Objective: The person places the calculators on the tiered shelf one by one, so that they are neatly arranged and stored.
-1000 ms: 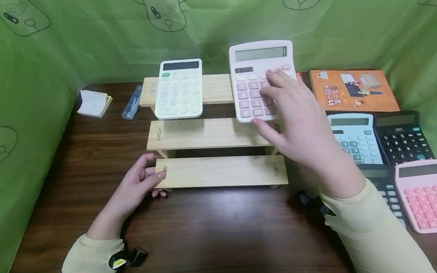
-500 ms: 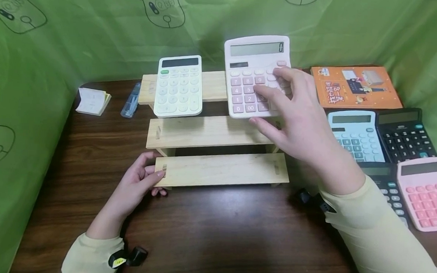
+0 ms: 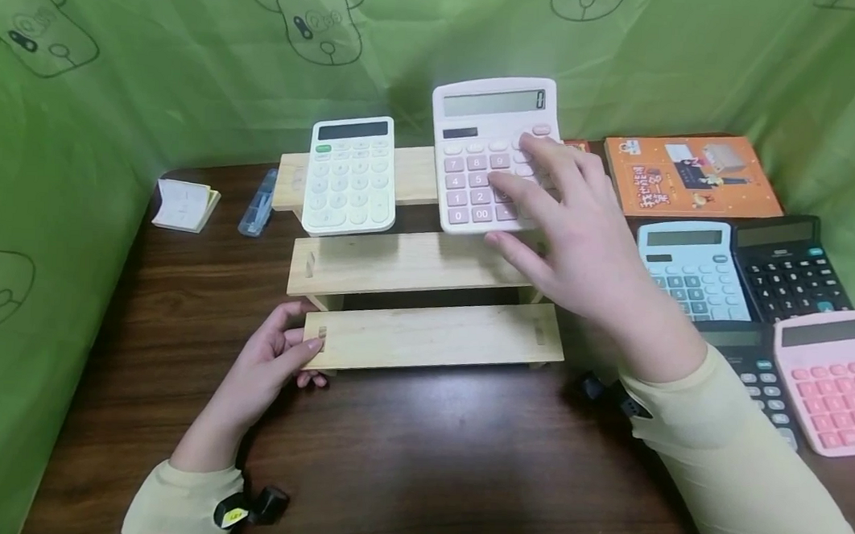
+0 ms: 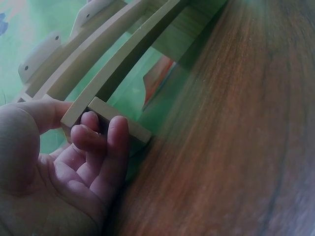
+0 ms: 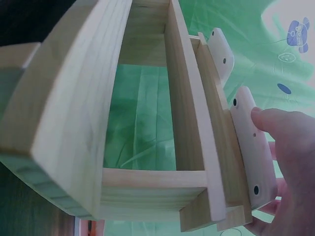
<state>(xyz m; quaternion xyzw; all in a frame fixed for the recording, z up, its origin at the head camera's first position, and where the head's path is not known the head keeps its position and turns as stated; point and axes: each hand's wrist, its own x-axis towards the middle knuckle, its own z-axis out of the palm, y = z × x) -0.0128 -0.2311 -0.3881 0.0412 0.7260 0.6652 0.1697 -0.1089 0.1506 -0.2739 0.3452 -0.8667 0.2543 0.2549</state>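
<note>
A pale pink calculator (image 3: pixel 481 141) lies on the top tier of a three-tier wooden rack (image 3: pixel 434 336), its display showing 0. My right hand (image 3: pixel 582 219) holds it, fingers bent over the keys and thumb at the lower edge. The right wrist view shows the calculator's back (image 5: pixel 248 147) with dark round spots and my thumb at its edge. Left of it, a white calculator (image 3: pixel 351 174) with a green key leans on the same tier. My left hand (image 3: pixel 278 348) grips the left end of the lowest tier, thumb on top, fingers underneath (image 4: pixel 88 162).
At right sit light blue (image 3: pixel 692 265), black (image 3: pixel 790 266), dark grey (image 3: pixel 766 381) and pink (image 3: pixel 831 385) calculators. Behind them lies an orange book (image 3: pixel 693 176). A notepad (image 3: pixel 184 204) and a blue translucent object (image 3: pixel 259 203) lie at back left. Green curtains (image 3: pixel 191 61) surround the table.
My right hand has shifted the pale pink calculator a little to the left along the top tier, nearer the white one. My left hand has stayed on the rack.
</note>
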